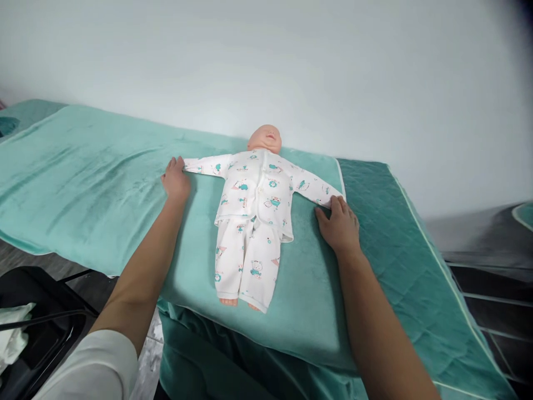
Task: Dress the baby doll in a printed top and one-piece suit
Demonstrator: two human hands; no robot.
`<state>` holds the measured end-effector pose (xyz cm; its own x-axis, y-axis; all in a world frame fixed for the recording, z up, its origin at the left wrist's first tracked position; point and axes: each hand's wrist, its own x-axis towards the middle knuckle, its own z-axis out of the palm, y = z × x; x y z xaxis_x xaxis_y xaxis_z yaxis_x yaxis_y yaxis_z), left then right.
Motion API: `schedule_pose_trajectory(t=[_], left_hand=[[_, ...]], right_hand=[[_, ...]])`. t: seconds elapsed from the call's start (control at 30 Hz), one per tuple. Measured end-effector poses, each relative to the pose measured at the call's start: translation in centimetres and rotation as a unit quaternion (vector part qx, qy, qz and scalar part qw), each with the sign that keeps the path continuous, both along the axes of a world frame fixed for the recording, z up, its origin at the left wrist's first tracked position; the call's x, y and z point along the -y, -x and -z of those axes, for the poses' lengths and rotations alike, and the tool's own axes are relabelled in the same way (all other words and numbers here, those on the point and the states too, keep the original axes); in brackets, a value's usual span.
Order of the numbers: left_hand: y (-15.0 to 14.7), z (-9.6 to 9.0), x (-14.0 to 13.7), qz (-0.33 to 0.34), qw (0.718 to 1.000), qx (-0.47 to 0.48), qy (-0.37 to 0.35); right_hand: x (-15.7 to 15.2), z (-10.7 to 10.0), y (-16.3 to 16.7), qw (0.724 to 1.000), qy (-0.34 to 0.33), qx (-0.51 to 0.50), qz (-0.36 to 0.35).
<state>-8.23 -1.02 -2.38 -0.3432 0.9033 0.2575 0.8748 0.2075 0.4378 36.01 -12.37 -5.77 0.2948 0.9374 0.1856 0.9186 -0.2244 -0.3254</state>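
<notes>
A baby doll [266,138] lies on its back, its head towards the wall and its feet nearest me. It wears a white printed pajama top [254,189] and matching pants [247,261]; its arms are spread wide. My left hand [175,179] is closed at the cuff of the sleeve on the left. At the end of the other sleeve [318,189], my right hand [340,225] has its fingers curled over the cuff, with the thumb by the sleeve's lower edge. The doll's hands are hidden.
Under the doll spreads a light green plush blanket [104,194]. A darker quilted green cover [400,266] shows at the right. A black chair [41,311] holding a pale cloth [14,339] stands at lower left, and metal rails [495,300] at right. A white wall [266,61] rises behind.
</notes>
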Motion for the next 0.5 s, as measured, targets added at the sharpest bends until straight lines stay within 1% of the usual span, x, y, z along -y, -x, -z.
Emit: schedule_pose_trajectory(t=[0.13, 0.23, 0.3, 0.4, 0.5], left_hand=[[-0.3, 0.1, 0.0, 0.002, 1.0, -0.017, 0.01], [-0.9, -0.1, 0.9, 0.0, 1.0, -0.018, 0.011], [-1.5, -0.3, 1.9, -0.007, 1.0, -0.012, 0.0], [-2.5, -0.6, 3.9, 0.01, 1.0, -0.002, -0.028], [-3.6, -0.4, 6.8, 0.083, 0.994, 0.03, -0.058]], right_hand=[[0.1, -0.3, 0.5, 1.0, -0.008, -0.012, 0.015], [0.4, -0.6, 1.4, 0.999, -0.026, -0.011, 0.029], [0.7, -0.8, 2.4, 0.999, -0.044, -0.009, 0.021], [1.3, -1.1, 4.1, 0.995, -0.091, -0.024, -0.032], [2.7, -1.2, 6.2, 0.977, -0.161, -0.071, -0.122]])
